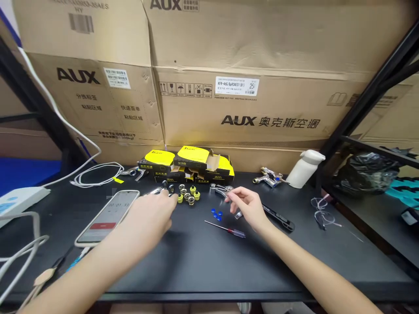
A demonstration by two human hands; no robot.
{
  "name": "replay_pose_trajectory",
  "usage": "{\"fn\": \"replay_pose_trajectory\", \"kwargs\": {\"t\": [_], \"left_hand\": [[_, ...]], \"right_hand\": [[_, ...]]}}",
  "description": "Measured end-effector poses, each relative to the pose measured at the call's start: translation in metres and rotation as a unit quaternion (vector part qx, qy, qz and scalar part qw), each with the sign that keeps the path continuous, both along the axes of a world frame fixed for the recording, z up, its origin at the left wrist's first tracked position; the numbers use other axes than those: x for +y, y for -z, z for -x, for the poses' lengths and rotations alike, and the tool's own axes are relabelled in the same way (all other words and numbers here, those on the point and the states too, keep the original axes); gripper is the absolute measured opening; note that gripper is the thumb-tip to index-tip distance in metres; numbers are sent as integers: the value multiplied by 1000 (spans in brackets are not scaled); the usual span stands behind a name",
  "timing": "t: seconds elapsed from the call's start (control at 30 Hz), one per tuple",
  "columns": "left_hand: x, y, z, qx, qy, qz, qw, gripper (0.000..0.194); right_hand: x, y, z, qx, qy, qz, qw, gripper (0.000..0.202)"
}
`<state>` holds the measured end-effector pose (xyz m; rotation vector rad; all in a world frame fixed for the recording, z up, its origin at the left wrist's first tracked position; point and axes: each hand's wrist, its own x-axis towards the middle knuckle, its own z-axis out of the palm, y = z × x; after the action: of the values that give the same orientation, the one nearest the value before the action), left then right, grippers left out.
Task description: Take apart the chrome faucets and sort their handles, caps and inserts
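Note:
My left hand [152, 216] reaches over the desk beside small black rings [171, 188] and metal parts; its fingertips are mostly hidden behind the hand. Right of it lie several yellow-and-black cartridges [197, 195] and shiny metal caps [191, 200]. My right hand [247, 207] is near a chrome handle [221, 188], thumb and index finger pressed together; what they pinch, if anything, is too small to tell. Several blue caps [215, 214] and a screwdriver [236, 233] with a clear purple-red handle lie on the desk between my hands. A black cutter-like tool [278, 218] lies right of my right hand.
Yellow-black boxes [193, 158] are stacked against large cartons [242, 52]. A phone [108, 218] and white cables [96, 174] lie left. Chrome faucet parts [269, 177] and a white bottle [305, 169] stand back right; a black frame edges the desk [209, 270].

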<state>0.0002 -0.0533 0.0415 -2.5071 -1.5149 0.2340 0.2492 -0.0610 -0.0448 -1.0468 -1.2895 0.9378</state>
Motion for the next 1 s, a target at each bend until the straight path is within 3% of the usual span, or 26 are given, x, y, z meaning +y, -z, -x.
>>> {"fn": "replay_pose_trajectory", "kwargs": {"t": [0.2,0.4,0.53,0.63,0.83,0.93,1.0], "left_hand": [[-8,32,8,-125,3,52,991,32],[-13,47,-8,-41,-37,95,994,36],[-2,59,-22,-42,-13,77,996,25],[10,69,-25,-64,-13,63,996,27],[7,68,-7,-97,-13,53,994,33],[-4,64,11,-121,-10,89,989,33],[-8,62,23,-124,-15,129,984,31]], "right_hand": [[10,-5,-16,-4,63,-32,997,25],[24,-6,-39,29,134,-18,990,30],[28,-3,-45,21,118,6,993,31],[30,-1,-45,7,103,12,995,31],[28,-4,-43,-39,92,0,995,33],[24,-10,-53,-155,64,12,986,33],[21,-14,-63,-276,48,34,959,32]]}}
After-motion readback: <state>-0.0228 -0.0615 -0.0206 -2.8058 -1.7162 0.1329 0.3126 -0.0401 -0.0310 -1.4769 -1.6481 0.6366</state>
